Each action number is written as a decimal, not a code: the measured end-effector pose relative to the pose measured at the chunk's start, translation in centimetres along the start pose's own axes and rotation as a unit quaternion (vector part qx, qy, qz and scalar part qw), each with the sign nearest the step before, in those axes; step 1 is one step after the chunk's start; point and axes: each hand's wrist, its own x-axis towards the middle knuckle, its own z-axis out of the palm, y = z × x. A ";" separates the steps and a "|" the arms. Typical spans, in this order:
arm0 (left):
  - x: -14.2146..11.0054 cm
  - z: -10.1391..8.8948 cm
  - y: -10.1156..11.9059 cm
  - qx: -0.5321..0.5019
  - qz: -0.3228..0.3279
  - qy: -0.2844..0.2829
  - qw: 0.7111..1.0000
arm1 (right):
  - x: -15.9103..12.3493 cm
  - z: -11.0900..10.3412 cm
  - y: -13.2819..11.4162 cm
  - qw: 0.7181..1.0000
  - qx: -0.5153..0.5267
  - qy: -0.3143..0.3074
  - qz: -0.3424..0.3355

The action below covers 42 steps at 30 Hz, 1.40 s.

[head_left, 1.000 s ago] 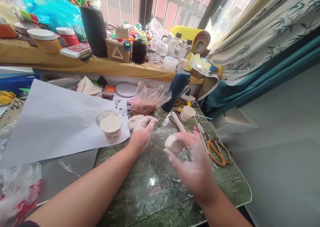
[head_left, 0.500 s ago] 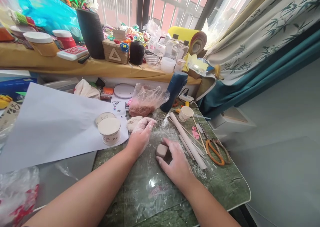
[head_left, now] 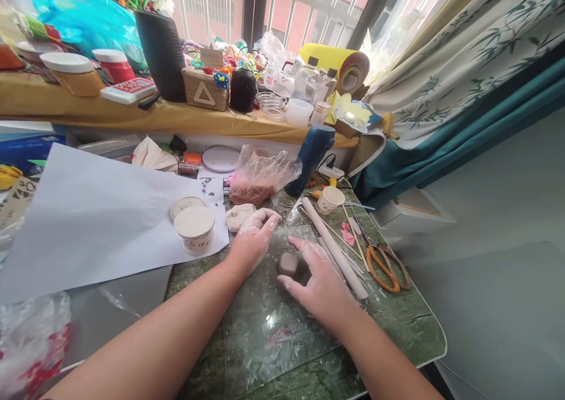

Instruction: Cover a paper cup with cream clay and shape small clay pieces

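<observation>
A small grey-brown lump of clay point(head_left: 288, 264) rests on the clear sheet point(head_left: 251, 329) that covers part of the table. My right hand point(head_left: 315, 276) is open around its right side, thumb and fingers spread apart, with a gap to the clay. Powder whitens both hands. My left hand point(head_left: 256, 235) is closed to the upper left, its fingers curled toward the thumb; whatever they may hold is hidden. Just behind it lies a white lump of dough-like clay point(head_left: 238, 216). Right of my right hand is a rolling pin point(head_left: 333, 247) beside thin sticks.
Orange-handled scissors point(head_left: 384, 270) and a paper cup point(head_left: 331, 199) are at the right. A covered cup point(head_left: 195, 235) stands on white paper point(head_left: 110, 223) at left. Behind are a bag of reddish material point(head_left: 253, 182) and a blue cylinder point(head_left: 310, 159). A crowded sill point(head_left: 176, 120) runs along the back.
My right hand has opened wider, and its fingers have drawn off the lump of clay to the right. My left hand stays curled in nearly the same place.
</observation>
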 end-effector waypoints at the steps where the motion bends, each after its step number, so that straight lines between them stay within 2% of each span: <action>1: 0.0 0.0 -0.1 -0.003 0.000 -0.002 1.000 | -0.2 0.6 0.6 1.000 -0.011 -0.007 -0.004; 4: 0.0 0.1 -0.2 -0.009 -0.001 -0.004 1.000 | -0.7 2.2 2.2 0.999 -0.031 -0.006 -0.043; 6: 0.0 0.2 -0.3 -0.011 0.000 -0.004 1.000 | -1.2 2.7 2.8 0.994 -0.047 -0.001 -0.094; 9: 0.1 0.1 -0.5 -0.006 0.000 -0.002 1.000 | -1.6 2.0 2.3 0.979 -0.068 -0.005 -0.191; 10: 0.1 0.1 -0.5 -0.003 0.001 -0.003 1.000 | -1.7 1.4 1.7 0.977 -0.060 0.007 -0.205; 11: 0.1 0.1 -0.6 0.000 0.003 -0.005 1.000 | -1.6 0.6 1.0 0.979 -0.041 0.033 -0.197; 13: 0.2 0.1 -0.7 0.006 0.007 -0.009 1.000 | -1.3 -1.2 -0.6 0.984 0.025 0.119 -0.133; 15: 0.2 0.1 -0.7 0.010 0.009 -0.009 1.000 | -0.8 -2.7 -1.8 0.969 0.103 0.215 -0.069; 17: 0.1 0.0 -0.6 0.010 0.007 -0.009 1.000 | -0.6 -3.1 -1.9 0.956 0.144 0.248 -0.055; 18: 0.1 0.0 -0.6 0.010 0.006 -0.009 1.000 | -0.7 -2.9 -1.6 0.962 0.140 0.225 -0.062; 21: 0.1 0.0 -0.5 0.003 0.004 -0.008 1.000 | -1.4 -0.7 0.5 0.994 0.051 0.062 -0.073; 22: 0.1 0.1 -0.4 0.000 0.004 -0.007 1.000 | -1.6 0.1 1.3 0.997 0.030 0.036 -0.061; 24: 0.0 0.1 -0.3 -0.003 0.005 -0.009 1.000 | -2.0 1.3 2.3 0.999 0.016 0.037 -0.033; 27: 0.0 0.2 -0.1 -0.009 0.002 -0.013 1.000 | -1.8 1.9 2.6 0.999 -0.007 0.043 -0.018; 30: 0.0 0.2 0.1 -0.022 -0.010 -0.011 1.000 | -1.0 2.1 2.1 0.997 -0.070 -0.007 -0.035; 34: 0.1 0.2 -0.1 -0.010 -0.012 -0.016 1.000 | -1.0 2.5 2.0 0.989 -0.104 -0.014 -0.102; 36: 0.2 0.2 -0.4 -0.004 -0.004 -0.015 1.000 | -1.4 2.7 2.0 0.982 -0.102 -0.025 -0.156; 38: 0.2 0.2 -0.6 -0.004 0.007 -0.014 1.000 | -1.6 2.7 2.0 0.979 -0.086 -0.040 -0.182; 42: 0.3 0.2 -0.5 0.002 0.005 -0.015 1.000 | -1.4 2.0 1.5 0.989 -0.022 -0.047 -0.137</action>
